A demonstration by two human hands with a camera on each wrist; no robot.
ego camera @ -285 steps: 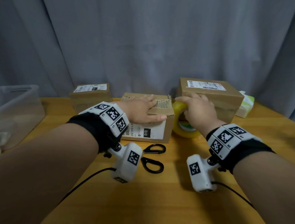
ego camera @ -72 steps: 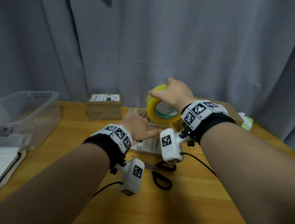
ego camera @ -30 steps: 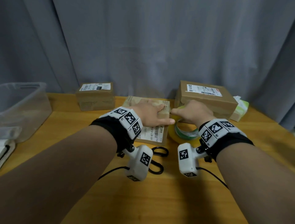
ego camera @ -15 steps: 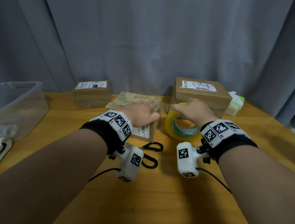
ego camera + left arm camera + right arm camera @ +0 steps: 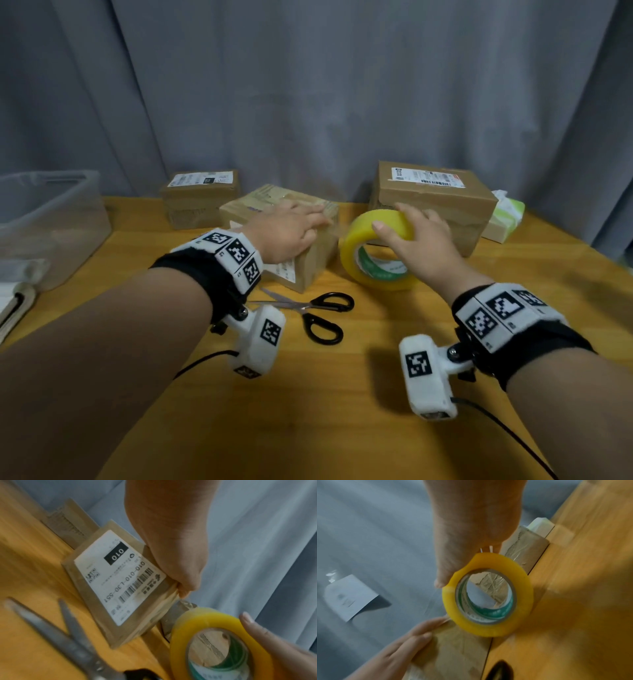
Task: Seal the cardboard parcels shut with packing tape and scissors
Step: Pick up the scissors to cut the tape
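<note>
My left hand [image 5: 291,229] lies flat on top of the middle parcel [image 5: 315,257], a small brown box with a white label [image 5: 120,577] on its near side. The fingers [image 5: 399,649] are straight and press the lid. My right hand [image 5: 418,243] grips the top of the yellow tape roll [image 5: 352,250], which stands on edge just right of the parcel. A faint clear strip seems to run from the roll [image 5: 496,630] toward the parcel's edge. Black-handled scissors [image 5: 308,306] lie open on the table in front of the parcel.
A small labelled parcel [image 5: 198,195] sits at the back left and a larger one [image 5: 431,202] behind the roll. A green-white tissue pack [image 5: 503,219] lies far right, a clear plastic bin [image 5: 44,222] and a notebook [image 5: 13,301] far left. A grey curtain hangs behind.
The roll came down from the air to beside the parcel and now stands more upright. The parcel has turned under my left hand so a corner faces me.
</note>
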